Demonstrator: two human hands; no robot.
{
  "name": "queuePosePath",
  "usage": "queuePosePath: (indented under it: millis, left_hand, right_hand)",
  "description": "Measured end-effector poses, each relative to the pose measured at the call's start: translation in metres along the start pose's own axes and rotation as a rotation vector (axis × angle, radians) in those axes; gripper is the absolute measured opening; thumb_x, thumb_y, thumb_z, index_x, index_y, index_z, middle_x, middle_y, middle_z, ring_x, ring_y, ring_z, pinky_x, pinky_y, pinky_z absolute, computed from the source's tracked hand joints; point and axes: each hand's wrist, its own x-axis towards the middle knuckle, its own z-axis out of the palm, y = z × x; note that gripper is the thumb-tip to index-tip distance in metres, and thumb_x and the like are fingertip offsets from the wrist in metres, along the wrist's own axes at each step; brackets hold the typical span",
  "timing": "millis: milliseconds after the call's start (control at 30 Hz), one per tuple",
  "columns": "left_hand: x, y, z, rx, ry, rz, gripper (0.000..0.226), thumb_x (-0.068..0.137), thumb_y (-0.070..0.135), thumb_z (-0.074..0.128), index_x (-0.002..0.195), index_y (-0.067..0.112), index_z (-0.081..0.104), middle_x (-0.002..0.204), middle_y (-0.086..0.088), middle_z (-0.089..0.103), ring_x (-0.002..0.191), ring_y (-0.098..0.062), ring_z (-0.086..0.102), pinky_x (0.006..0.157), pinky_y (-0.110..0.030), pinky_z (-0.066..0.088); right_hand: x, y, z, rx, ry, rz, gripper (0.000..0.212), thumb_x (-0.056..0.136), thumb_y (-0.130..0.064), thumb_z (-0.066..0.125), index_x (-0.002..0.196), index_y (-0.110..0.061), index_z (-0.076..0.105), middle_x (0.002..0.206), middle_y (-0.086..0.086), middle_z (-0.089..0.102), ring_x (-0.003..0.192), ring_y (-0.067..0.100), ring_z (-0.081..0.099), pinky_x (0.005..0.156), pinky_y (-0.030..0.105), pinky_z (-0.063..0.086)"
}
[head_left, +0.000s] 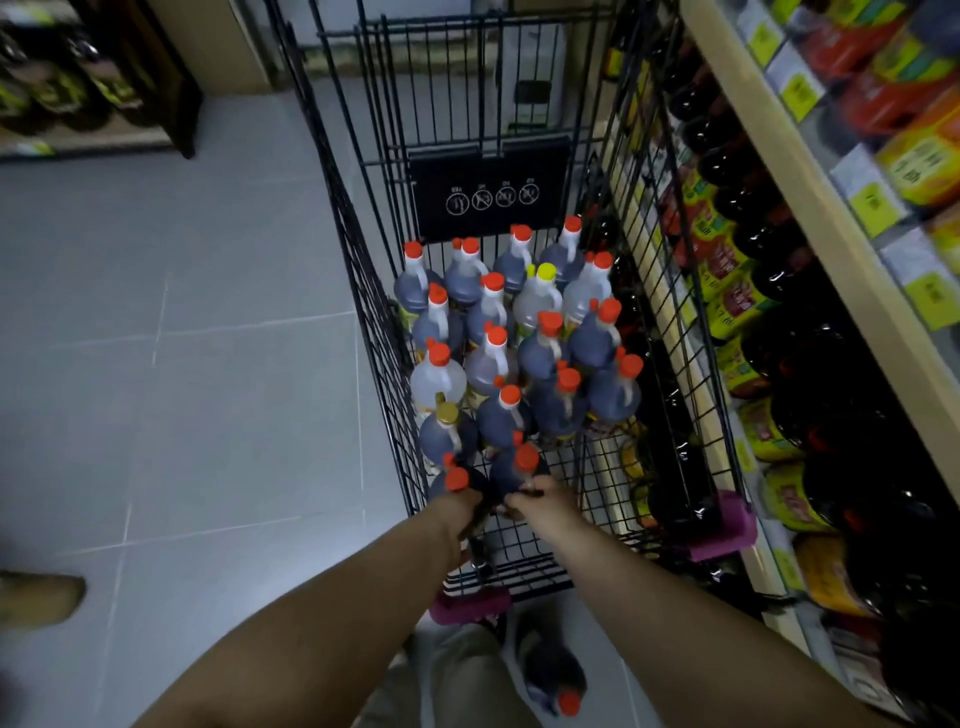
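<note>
A black wire shopping cart (374, 291) stands in front of me, holding several dark bottles with orange caps (540, 358) and a few pale ones. Both my arms reach down into its near end. My left hand (457, 519) grips a dark bottle with an orange cap (456, 480) at the near left corner. My right hand (545, 501) grips the bottle beside it (522, 465), just below its orange cap. The fingers of both hands are mostly hidden behind the bottles.
Store shelves (831, 218) with dark bottles and yellow price tags run along the right, close to the cart. Another dark bottle (556, 680) lies on the grey tiled floor (182, 364) below the cart's near end. A shoe (41, 597) shows at far left.
</note>
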Motion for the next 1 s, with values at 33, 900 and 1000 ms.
queuePosePath:
  millis: [33, 900, 1000]
  left_hand:
    - [-0.002, 0.002, 0.0, -0.002, -0.001, 0.03, 0.019, 0.099, 0.015, 0.039, 0.086, 0.009, 0.05, 0.08, -0.011, 0.052, 0.063, -0.017, 0.045, 0.041, -0.02, 0.041]
    - [-0.227, 0.035, 0.029, 0.846, -0.378, 1.058, 0.035, 0.083, 0.027, 0.058, 0.052, 0.014, 0.046, 0.06, -0.008, 0.05, 0.067, -0.025, 0.047, 0.059, -0.034, 0.028]
    - [-0.255, 0.01, 0.046, 0.859, -0.471, 1.107, 0.034, 0.077, 0.02, 0.059, 0.046, 0.013, 0.046, 0.045, -0.003, 0.046, 0.059, -0.023, 0.043, 0.056, -0.033, 0.028]
  right_hand:
    - [-0.001, 0.0, -0.001, 0.022, -0.008, 0.008, 0.02, 0.082, -0.021, 0.067, 0.097, -0.012, 0.06, 0.101, 0.01, 0.063, 0.084, 0.02, 0.058, 0.067, 0.024, 0.044]
    - [-0.283, 0.021, -0.082, 0.868, 0.757, -0.251, 0.036, 0.085, -0.013, 0.066, 0.074, -0.02, 0.033, 0.075, 0.002, 0.043, 0.071, 0.014, 0.046, 0.059, 0.031, 0.037]
    - [-0.314, 0.052, -0.084, 0.881, 0.842, -0.211, 0.036, 0.083, -0.013, 0.068, 0.073, -0.019, 0.035, 0.076, 0.008, 0.041, 0.073, 0.021, 0.047, 0.054, 0.031, 0.038]
